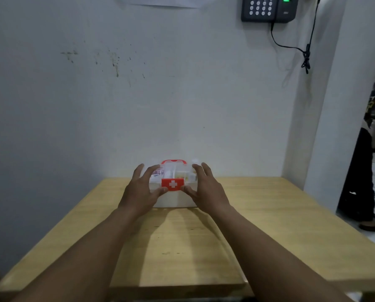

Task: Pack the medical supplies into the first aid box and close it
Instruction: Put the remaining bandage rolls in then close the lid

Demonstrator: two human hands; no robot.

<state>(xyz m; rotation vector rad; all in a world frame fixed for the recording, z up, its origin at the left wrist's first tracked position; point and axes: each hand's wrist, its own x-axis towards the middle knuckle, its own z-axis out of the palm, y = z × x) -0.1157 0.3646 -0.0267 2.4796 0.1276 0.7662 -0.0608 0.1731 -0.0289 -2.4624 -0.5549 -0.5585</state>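
Wall (160, 94): pale and scuffed, rising directly behind the desk's far edge; a dark keypad unit (269, 8) with a green light hangs at the upper right, and a black cable (306, 51) trails down from it.
Desk (269, 225): light wood, running from the near edge back to the wall.
First aid box (173, 190): translucent white, standing at the middle of the far edge, close against the wall; the lid is down, and supplies show dimly through it.
Handle (173, 161): red, lying along the top of the lid.
Latch (172, 184): red with a white cross, on the front face toward the near edge.
Left hand (139, 192): grip spread, fingers over the box's left top, thumb tip touching the latch's left lower corner.
Right hand (206, 190): grip spread, fingers over the right top, thumb tip touching the latch's right lower corner.
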